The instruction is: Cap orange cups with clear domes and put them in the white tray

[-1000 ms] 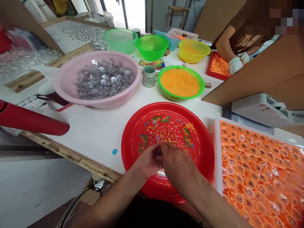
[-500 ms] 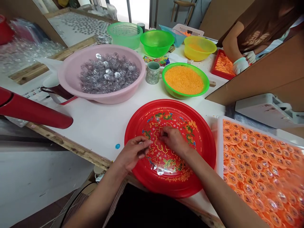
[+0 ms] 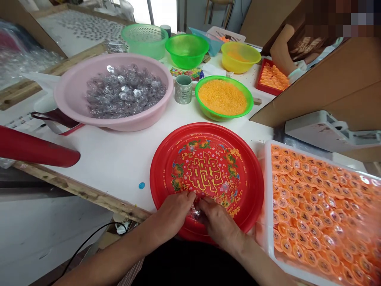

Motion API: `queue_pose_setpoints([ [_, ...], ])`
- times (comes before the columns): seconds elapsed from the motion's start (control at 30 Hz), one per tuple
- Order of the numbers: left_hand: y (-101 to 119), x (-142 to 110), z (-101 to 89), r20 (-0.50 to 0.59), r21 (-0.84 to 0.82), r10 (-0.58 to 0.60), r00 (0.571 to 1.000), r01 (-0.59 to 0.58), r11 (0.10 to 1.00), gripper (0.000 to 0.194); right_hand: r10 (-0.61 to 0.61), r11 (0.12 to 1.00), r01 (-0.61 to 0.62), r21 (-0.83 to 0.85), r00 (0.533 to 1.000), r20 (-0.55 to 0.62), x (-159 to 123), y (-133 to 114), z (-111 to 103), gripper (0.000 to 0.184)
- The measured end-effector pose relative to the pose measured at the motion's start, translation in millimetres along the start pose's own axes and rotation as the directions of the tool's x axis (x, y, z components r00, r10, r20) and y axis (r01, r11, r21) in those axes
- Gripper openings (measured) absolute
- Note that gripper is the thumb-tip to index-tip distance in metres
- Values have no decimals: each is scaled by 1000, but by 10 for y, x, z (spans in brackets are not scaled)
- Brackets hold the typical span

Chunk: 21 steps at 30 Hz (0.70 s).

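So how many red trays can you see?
2. The big round red tray is under the left hand and right hand; the smaller red tray, holding orange pieces, is at the upper right. Others could be hidden behind the cardboard.

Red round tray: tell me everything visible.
The red round tray is shallow, with a wide raised rim, glossy and apparently plastic. Yellow-outlined characters mark its floor, ringed by printed fruit. Orange granules lie scattered inside. It rests flat on the white tabletop. The left hand and right hand are over its near side; whether they touch it is hidden.
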<state>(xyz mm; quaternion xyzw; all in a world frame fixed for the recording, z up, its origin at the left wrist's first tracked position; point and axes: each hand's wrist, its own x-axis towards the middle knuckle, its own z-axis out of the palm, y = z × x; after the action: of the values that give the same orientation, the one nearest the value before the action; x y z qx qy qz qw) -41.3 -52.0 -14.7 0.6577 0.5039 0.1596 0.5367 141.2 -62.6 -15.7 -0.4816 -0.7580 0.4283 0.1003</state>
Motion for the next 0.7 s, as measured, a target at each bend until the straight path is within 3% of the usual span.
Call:
queue_pose_setpoints([
  [0.27, 3, 124, -180, 37, -75, -91, 995, 93, 993, 18, -60, 998, 60, 11, 996, 73, 54, -25, -31, 27],
  [0.37, 39, 104, -261, -42, -173, -158, 986, 149, 974, 12, -9, 998, 3, 67, 996, 86, 68, 25, 6, 26],
  [0.5, 79, 52, -378, -148, -319, -266, 953, 208, 925, 20, 20, 991, -33, 127, 995, 102, 65, 56, 3, 27],
  [0.57, 105, 33, -388, -130, -533, -317, 939, 203, 821, 18, 25, 984, -48, 171, 990, 138, 81, 30, -63, 26],
  [0.63, 127, 42, -344, -71, -776, -351, 934, 169, 608, 18, 39, 960, -71, 270, 992, 122, 130, -35, -173, 22],
  [0.7, 134, 89, -258, -5, -909, -355, 935, 144, 392, 21, 48, 920, -58, 389, 998, 34, 211, -135, -298, 16],
])
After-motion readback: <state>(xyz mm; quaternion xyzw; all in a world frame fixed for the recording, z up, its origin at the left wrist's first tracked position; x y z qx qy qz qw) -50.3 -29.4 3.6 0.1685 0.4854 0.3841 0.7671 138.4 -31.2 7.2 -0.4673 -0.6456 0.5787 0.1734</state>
